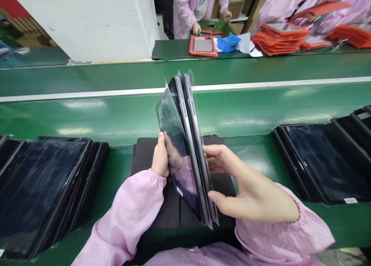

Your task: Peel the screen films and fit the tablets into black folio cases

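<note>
Two thin tablets (189,142) stand nearly upright on their edges, side by side, with clear film sticking out past their borders. On the left one, the glossy dark screen (185,177) has a film sheet (171,111) lifting at the top and a small white label low down. My left hand (160,157) grips the pair from the left, thumb on the film side and other fingers mostly hidden. From the right, my right hand (243,188) holds the outer face and edge with fingertips and thumb, fingers curved. Underneath lie flat black covers (165,212).
Stacked dark tablets lie at left (43,181) and right (324,161) on the green bench (255,169). Across the bench, co-workers in pink handle orange sleeves (278,38) near a blue bin (228,43) and a green crate (217,26). A white pillar (95,22) stands behind.
</note>
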`<action>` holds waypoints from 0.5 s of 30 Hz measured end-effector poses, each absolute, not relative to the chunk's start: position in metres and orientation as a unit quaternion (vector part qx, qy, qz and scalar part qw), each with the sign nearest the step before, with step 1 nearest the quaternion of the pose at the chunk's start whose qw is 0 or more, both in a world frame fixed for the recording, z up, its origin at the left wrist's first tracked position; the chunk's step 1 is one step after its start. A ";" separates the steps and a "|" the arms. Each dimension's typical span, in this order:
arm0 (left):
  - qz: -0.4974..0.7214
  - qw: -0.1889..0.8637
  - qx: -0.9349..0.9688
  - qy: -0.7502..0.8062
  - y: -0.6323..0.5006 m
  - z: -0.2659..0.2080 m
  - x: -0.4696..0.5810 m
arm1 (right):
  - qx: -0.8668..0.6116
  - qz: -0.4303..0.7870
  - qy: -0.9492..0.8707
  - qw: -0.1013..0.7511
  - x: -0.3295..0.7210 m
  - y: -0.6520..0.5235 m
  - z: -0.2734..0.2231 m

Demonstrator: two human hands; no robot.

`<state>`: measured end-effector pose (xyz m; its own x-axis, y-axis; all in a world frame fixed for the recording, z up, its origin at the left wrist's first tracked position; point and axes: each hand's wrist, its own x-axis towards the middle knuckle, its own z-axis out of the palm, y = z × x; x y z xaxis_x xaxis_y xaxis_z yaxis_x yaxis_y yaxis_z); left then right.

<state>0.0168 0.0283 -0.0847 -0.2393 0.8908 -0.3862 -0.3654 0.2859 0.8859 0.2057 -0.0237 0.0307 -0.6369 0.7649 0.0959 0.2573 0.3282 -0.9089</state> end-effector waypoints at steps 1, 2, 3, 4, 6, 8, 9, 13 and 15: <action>0.552 0.559 0.230 0.575 0.029 -0.085 0.018 | -0.333 0.475 -0.769 0.269 0.206 -0.023 0.031; 0.554 0.544 0.226 0.588 0.029 -0.085 0.019 | -0.334 0.476 -0.766 0.273 0.206 -0.021 0.030; 0.554 0.530 0.222 0.602 0.030 -0.085 0.020 | -0.334 0.478 -0.764 0.276 0.206 -0.020 0.030; 0.553 0.515 0.217 0.618 0.030 -0.084 0.022 | -0.334 0.479 -0.762 0.280 0.206 -0.018 0.030; 0.548 0.495 0.207 0.642 0.030 -0.082 0.023 | -0.334 0.477 -0.760 0.289 0.206 -0.016 0.029; 0.544 0.495 0.201 0.647 0.030 -0.081 0.023 | -0.332 0.474 -0.760 0.295 0.207 -0.015 0.029; 0.544 0.499 0.199 0.645 0.030 -0.080 0.023 | -0.330 0.474 -0.761 0.296 0.207 -0.014 0.029; 0.548 0.504 0.192 0.639 0.031 -0.086 0.021 | -0.324 0.474 -0.764 0.294 0.207 -0.014 0.029; 0.553 0.503 0.189 0.637 0.032 -0.092 0.020 | -0.320 0.473 -0.766 0.295 0.207 -0.014 0.029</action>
